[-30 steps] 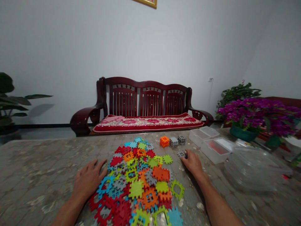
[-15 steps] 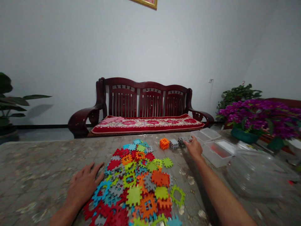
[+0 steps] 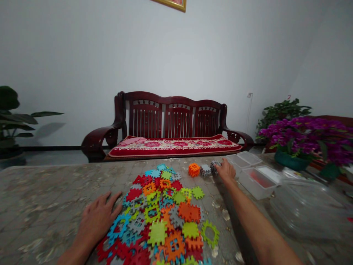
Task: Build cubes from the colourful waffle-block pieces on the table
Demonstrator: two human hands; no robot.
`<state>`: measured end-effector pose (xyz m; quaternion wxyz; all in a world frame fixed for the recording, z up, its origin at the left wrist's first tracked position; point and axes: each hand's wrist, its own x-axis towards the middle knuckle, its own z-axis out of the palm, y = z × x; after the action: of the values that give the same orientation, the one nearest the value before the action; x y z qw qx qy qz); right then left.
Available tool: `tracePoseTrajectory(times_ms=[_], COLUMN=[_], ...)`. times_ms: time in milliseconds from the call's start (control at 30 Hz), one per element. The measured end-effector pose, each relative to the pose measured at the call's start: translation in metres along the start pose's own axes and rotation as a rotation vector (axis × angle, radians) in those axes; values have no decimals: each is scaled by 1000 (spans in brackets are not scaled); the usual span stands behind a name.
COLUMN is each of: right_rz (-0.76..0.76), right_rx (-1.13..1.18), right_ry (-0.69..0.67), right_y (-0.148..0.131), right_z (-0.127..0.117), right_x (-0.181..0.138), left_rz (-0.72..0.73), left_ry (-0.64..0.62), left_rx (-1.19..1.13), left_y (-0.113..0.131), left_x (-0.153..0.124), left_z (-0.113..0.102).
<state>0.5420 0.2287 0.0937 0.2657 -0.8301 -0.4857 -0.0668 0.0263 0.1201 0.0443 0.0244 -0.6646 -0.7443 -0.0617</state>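
My left hand lies palm down on the table, fingers spread, at the left edge of a loose pile of notched plastic building tiles. The tiles are red, orange, green, blue and grey; some are solid, others have window openings. Over on the right, my right hand reaches forward with its thumb and fingers closed around a dark grey stack of tiles, partly hidden by the hand. Left of it stand a light grey stack of tiles and an orange stack of tiles, in a row.
Right of my right arm is a clear plastic box with something reddish inside, its lid behind it. A larger transparent container sits nearer. Purple flowers in a green pot stand beyond. A wooden bench is behind the table.
The view has turned slightly left. My right hand has moved a little left against the dark grey stack; my left hand stays in place.
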Motion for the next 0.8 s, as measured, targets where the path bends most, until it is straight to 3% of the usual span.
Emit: tracePoseTrajectory(times_ms=[167,333,533,700,800], right_rz=[-6,-28,-161,-343,-509], right_rx=[98,409,760,769,735], right_ry=[30,43,-227,-446,-496], right_y=[3,13,7,-20,-35], right_z=[-8,-5,11,-4,-19], right_x=[-5,-32,-95,-140,-158], left_rz=[6,-5,-22,-22,-31], left_ry=[14,-21,-19,-9,-10], left_rx=[13,48,32,20,18], left_y=[0,5,12,14,16], left_x=[0,-2,-6,-9,-10], left_z=[2,-6,-15,-19,-21])
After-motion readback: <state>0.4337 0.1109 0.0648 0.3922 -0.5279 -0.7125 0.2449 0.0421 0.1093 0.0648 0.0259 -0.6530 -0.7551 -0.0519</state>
